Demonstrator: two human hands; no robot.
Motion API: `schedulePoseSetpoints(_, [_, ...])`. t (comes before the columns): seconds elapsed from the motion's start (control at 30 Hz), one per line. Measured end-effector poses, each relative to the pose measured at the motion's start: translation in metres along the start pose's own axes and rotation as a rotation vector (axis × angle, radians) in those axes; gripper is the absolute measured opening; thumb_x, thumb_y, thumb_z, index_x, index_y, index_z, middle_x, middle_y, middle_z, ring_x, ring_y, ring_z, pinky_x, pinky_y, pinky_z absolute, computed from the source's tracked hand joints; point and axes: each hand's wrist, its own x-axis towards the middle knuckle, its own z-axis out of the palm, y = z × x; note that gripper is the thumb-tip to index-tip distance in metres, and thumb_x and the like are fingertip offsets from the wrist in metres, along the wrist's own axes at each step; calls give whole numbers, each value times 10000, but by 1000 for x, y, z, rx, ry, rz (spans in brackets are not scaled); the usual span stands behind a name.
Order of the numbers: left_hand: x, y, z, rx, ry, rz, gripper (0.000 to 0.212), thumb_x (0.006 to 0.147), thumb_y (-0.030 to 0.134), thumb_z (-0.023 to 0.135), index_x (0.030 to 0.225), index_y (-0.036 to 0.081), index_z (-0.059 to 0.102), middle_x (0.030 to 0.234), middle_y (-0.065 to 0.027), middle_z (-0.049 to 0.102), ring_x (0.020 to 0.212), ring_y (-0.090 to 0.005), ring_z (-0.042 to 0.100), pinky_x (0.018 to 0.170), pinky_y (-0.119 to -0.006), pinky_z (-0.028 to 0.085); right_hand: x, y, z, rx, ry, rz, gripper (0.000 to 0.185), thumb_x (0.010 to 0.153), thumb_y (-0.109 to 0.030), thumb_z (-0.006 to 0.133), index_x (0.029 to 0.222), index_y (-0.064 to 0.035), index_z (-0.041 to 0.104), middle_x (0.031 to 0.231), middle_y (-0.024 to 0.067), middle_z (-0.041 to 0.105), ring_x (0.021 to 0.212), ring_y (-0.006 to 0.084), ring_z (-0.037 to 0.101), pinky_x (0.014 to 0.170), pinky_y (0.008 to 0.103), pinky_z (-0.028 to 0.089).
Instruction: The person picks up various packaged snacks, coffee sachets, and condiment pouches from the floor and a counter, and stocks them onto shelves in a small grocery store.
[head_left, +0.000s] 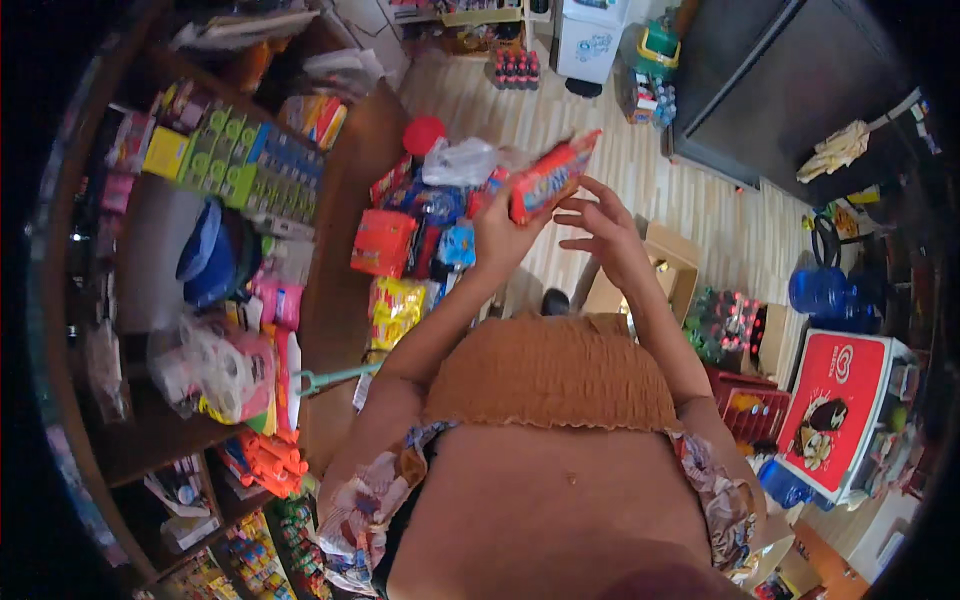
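My left hand (504, 232) grips a red snack packet (551, 180) with white and blue printing, held up in front of me. Just right of the packet is my right hand (606, 229), fingers spread and apart, holding nothing; whether a fingertip touches the packet is hard to tell. Behind and left of my left hand lies a group of packaged goods: a red pack (383, 241), a light blue pack (456, 246), dark blue packs (437, 204) and yellow packs (397, 306). A white plastic bag (459, 161) rests at the far side of them.
Wooden shelves (322, 225) with boxes, a blue cap (206, 262) and wrapped goods stand to the left. An open cardboard box (675, 259) sits on the floor beyond my right arm. Bottles (735, 319), a red crate (750, 409) and a red-topped freezer (832, 412) are on the right.
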Motion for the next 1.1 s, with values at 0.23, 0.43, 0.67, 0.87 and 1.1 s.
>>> schedulePoseSetpoints(0.23, [120,-9,35,707,-5,632,330,709,129,528,1029,175,598,1065,-132,546,925,-330,552,748,-399,463,141,-47,-53,568,-69,165,481,791,-285,602,1174,-41,444,1058,112,568,878,222,586,757,367,502])
schedulePoseSetpoints(0.43, [249,-38,36,494,-423,445,635,614,228,703,1199,152,469,1247,-155,388,1185,-348,337,965,-460,278,272,-62,-88,287,62,207,320,721,-73,614,1020,14,543,878,97,615,673,167,590,608,284,508])
schedulePoseSetpoints(0.67, [356,-109,50,-528,-161,-375,721,692,117,690,1280,15,285,1254,-140,403,1153,-214,401,968,-342,314,383,-113,-78,76,-36,128,359,716,-26,610,1057,43,521,916,112,611,746,175,598,657,293,500])
schedulePoseSetpoints(0.87, [427,-152,88,-573,0,-389,535,708,11,653,1187,12,415,1067,-75,560,958,-152,546,846,-295,430,493,-120,-95,11,-54,275,422,681,-20,648,1079,11,513,967,104,609,820,185,603,736,306,489])
schedulePoseSetpoints(1.1, [533,-215,121,-329,27,-462,597,688,60,697,1196,-11,392,1090,-107,547,976,-157,540,847,-303,430,619,-135,-127,-82,-242,255,515,619,51,653,1104,-12,494,1015,88,600,903,193,587,800,309,467])
